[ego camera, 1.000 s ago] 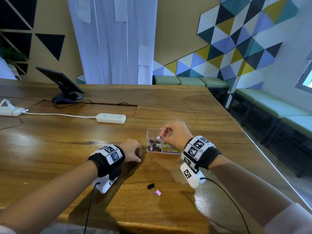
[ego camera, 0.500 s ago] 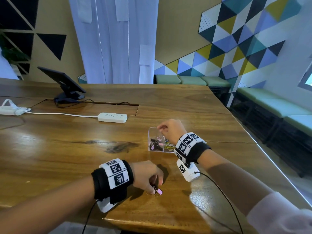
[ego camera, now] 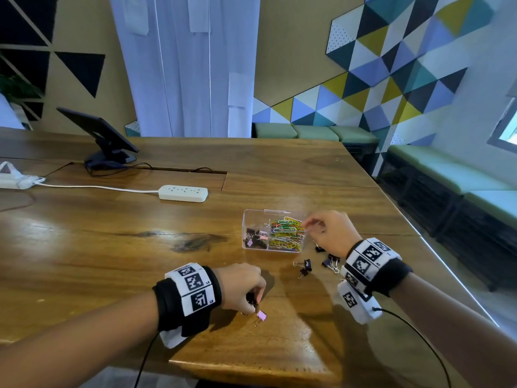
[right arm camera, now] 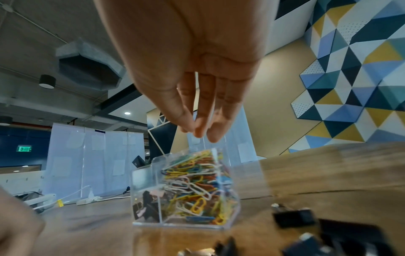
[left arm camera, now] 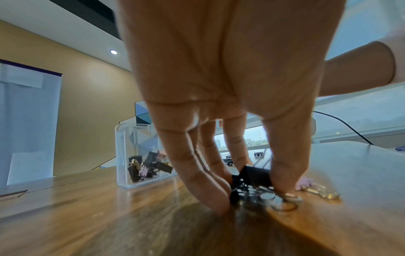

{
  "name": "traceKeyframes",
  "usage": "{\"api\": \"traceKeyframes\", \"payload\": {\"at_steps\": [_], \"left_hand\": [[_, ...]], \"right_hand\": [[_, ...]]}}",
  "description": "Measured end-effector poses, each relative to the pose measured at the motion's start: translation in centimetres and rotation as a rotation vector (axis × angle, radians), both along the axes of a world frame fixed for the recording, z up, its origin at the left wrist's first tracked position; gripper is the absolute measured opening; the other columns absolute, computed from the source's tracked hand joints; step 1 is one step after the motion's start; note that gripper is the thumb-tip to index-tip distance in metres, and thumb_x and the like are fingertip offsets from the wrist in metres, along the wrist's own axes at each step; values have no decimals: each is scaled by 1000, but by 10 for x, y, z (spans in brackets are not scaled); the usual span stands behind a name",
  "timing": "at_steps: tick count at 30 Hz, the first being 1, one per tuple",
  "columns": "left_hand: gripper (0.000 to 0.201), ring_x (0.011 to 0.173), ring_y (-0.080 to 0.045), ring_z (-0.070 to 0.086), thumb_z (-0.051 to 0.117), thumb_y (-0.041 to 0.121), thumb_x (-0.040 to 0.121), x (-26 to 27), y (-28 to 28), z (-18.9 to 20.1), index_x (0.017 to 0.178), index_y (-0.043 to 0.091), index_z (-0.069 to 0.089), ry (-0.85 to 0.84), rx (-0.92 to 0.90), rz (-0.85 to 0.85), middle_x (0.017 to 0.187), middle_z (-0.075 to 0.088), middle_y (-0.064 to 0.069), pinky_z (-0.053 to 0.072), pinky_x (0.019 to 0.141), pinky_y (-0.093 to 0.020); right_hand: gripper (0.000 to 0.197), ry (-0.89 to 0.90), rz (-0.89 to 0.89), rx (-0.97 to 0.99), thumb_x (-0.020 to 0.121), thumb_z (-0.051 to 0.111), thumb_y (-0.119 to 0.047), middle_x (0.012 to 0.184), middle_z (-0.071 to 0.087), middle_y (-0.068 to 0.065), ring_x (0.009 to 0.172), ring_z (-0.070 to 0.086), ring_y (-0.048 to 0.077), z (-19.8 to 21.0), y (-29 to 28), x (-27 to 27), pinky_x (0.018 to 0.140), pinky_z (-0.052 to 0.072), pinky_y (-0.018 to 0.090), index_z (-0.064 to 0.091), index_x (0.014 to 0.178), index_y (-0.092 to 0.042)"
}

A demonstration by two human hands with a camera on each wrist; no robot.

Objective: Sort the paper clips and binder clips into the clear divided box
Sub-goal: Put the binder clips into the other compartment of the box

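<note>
The clear divided box [ego camera: 251,212] stands mid-table. Its left compartment holds binder clips [ego camera: 255,238] and its right one coloured paper clips [ego camera: 288,233]. Near the table's front edge, my left hand [ego camera: 256,302] pinches a black binder clip [left arm camera: 252,175] between thumb and fingers, low on the wood. A pink binder clip [ego camera: 261,315] lies just right of it. My right hand [ego camera: 306,224] hovers at the box's right side, fingers straight and holding nothing, as the right wrist view shows [right arm camera: 197,131]. Several loose black binder clips [ego camera: 306,266] lie below that hand.
A white power strip [ego camera: 183,193] with its cable lies behind the box. A tablet on a stand [ego camera: 103,138] sits at the back left. The table's right edge [ego camera: 447,270] runs close to my right wrist, with green benches [ego camera: 447,175] beyond.
My left hand has moved from beside the box to the front clips and now pinches the black one. My right hand has drawn back from over the box to its right side.
</note>
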State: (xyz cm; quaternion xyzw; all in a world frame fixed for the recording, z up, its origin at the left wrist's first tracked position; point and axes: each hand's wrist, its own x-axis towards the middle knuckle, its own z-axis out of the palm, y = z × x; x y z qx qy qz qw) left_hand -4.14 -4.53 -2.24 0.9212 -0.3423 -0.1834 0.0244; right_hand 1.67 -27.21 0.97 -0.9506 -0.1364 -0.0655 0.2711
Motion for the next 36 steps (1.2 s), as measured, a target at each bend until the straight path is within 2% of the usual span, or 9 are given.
{"api": "traceKeyframes", "payload": {"at_steps": [2,4,8,11,17,21,28,32,36], "left_hand": [[18,88,-17,51,61,25,85,2,-2,0,100,15,60,-23,16,-7,105,58,-5,42,73,-28],[17,90,-20,56,61,23,84,4,-3,-1,100,16,59,-33,29,-1,103,62,-5,46,75,-31],[18,93,-22,59,64,18,82,6,-4,-2,99,17,60,-11,26,21,102,63,-5,53,79,-35],[20,96,-22,59,66,13,79,8,-6,-3,98,16,63,13,5,39,105,62,-4,53,81,-35],[19,93,-20,58,69,13,75,12,-7,-1,93,16,63,-20,-17,60,102,62,-4,49,74,-31],[19,92,-17,58,70,15,74,24,1,7,91,17,64,-80,-107,113,99,63,-1,48,74,-27],[12,87,-10,53,68,18,79,52,12,32,90,17,63,-292,-388,251,92,55,6,44,75,-20],[11,87,-11,53,67,16,79,71,13,38,90,17,63,-416,-497,328,91,55,5,50,82,-28],[13,86,-7,52,65,14,82,84,8,31,93,19,63,-420,-549,375,93,56,7,47,80,-22]], "right_hand": [[14,37,-38,-55,86,59,-15,96,67,-9,83,62,3,-6,-14,2,82,52,22,68,93,-25],[18,146,-54,-211,84,63,-23,108,65,-6,98,62,9,-8,-26,2,87,49,23,64,102,-25],[73,441,-77,-428,70,77,-39,136,46,-1,123,46,18,-13,-43,-4,102,41,34,43,133,-27],[86,480,-76,-459,68,77,-43,144,37,2,129,40,20,-17,-47,-9,105,35,34,34,141,-29],[69,342,-35,-460,79,69,-39,138,45,2,126,44,19,-31,-36,-9,103,38,31,37,139,-25],[47,334,9,-378,81,69,-25,125,57,0,107,58,14,-31,-34,-8,87,49,25,52,125,-21],[21,312,36,-370,78,71,-19,109,62,-3,82,54,6,-27,-33,-5,74,44,17,63,98,-17],[24,347,4,-391,71,73,-18,106,61,-3,87,59,11,-26,-25,-2,81,54,27,62,92,-20],[33,382,5,-426,69,75,-21,100,59,-2,82,64,17,-25,-15,-3,72,57,30,56,97,-22]]}}
